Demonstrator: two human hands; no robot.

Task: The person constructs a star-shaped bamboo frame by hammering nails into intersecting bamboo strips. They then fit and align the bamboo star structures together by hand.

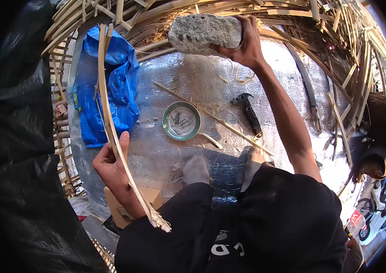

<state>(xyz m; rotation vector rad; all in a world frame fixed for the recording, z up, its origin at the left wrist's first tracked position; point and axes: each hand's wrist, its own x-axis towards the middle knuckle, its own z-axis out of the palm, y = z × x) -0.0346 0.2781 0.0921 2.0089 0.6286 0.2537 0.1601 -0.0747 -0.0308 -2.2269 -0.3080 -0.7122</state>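
A: Right grip (246, 41)?
B: Closed around one end of a rough grey block (204, 32), at the far edge of the silver sheet (152, 157).
A: Left grip (113, 166)?
B: Closed on one split bamboo strip (103, 91), its frayed end over the thigh.
A: Lettering?
B: White characters on black clothing (270, 218), folded, word illegible. Bottle (357, 223), red label, too small to read.
A: Surroundings?
B: Bowl (166, 128), green-rimmed, nails (181, 121) inside. Hammer (250, 116), to its right. Long stick (213, 117), lying between them. Blue bag (122, 93), partly hidden behind the strip. Cardboard box (112, 207), partly hidden by the left forearm.
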